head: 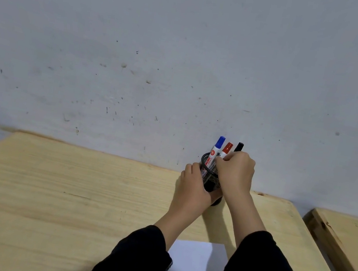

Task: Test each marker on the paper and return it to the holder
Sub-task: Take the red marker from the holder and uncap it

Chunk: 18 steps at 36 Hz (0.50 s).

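Markers (224, 151) stand near upright, caps up, in the holder (208, 178); left hand (191, 189) grips it, right hand (235, 169) pinches one.

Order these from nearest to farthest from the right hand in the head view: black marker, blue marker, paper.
1. black marker: at the right hand, its fingers around it.
2. blue marker: leftmost in the mesh holder.
3. paper: low on the table, between the sleeves.
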Each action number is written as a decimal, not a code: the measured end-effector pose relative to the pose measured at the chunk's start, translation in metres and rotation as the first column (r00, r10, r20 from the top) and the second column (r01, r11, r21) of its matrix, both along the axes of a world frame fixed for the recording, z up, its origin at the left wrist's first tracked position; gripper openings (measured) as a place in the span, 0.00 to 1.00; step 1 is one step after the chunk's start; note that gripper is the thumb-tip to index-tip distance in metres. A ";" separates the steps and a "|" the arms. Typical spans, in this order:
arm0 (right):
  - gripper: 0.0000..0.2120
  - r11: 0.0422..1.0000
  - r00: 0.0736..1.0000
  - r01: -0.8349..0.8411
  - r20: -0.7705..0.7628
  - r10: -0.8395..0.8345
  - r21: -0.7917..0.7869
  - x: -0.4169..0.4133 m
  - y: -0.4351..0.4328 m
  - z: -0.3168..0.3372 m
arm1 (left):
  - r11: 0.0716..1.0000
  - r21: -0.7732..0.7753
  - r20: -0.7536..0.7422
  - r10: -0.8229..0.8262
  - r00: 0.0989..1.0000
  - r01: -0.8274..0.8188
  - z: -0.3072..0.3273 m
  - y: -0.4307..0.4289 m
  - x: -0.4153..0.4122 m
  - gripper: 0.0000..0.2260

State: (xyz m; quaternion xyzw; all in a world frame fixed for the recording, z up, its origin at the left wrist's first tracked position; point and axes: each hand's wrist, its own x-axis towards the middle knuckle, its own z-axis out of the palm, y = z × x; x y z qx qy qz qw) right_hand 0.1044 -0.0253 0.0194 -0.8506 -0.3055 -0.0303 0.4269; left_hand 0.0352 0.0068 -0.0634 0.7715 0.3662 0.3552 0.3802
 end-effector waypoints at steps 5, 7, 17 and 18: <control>0.09 1.000 1.000 0.002 0.020 -0.002 0.011 0.000 0.000 0.001 | 1.000 0.020 -0.015 0.001 1.000 -0.001 0.001 0.000 0.000 0.25; 0.09 1.000 1.000 0.006 0.023 -0.007 0.011 0.000 0.000 0.000 | 1.000 0.026 -0.019 0.001 1.000 -0.001 0.001 0.000 0.000 0.25; 0.06 0.998 0.998 -0.059 0.007 0.059 0.006 -0.004 -0.002 0.004 | 1.000 0.019 -0.012 -0.016 1.000 0.016 -0.001 0.002 0.000 0.28; 0.06 0.998 0.998 -0.066 -0.001 0.066 0.012 -0.004 -0.002 0.005 | 1.000 0.014 -0.007 -0.019 1.000 0.019 -0.001 0.002 0.000 0.29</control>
